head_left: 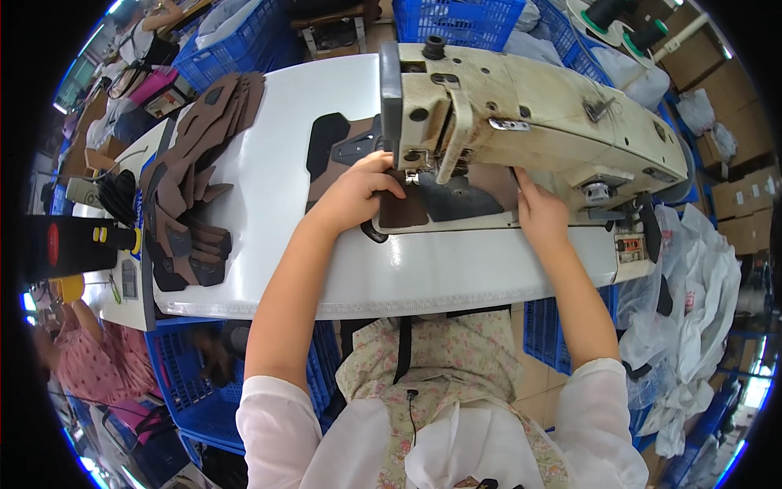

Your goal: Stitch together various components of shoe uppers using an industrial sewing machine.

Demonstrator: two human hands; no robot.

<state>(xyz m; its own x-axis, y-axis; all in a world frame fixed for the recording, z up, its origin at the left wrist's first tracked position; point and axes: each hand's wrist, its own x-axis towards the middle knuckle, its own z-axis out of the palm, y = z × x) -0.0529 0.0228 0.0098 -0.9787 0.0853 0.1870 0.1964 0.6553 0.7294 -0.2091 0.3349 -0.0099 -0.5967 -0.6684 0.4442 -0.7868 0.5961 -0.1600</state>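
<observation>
A brown and black shoe-upper piece (468, 196) lies under the needle area of a cream industrial sewing machine (538, 102). Left of the presser foot (413, 177), my left hand (358, 191) is bent over the work, thumb and fingers gripping it. My right hand (542, 210) grips the piece's right edge, its fingertips partly tucked beneath the machine arm. Beyond my left hand more brown and black material (342, 143) spreads over the table; whether it joins the piece under the needle is hidden by the machine head.
A pile of brown and black cut pieces (191, 187) lies on the white table (269, 204) to the left. Blue crates (460, 23) stand behind the machine. Plastic bags (684, 301) hang at the right. A co-worker in pink (110, 359) sits at far left.
</observation>
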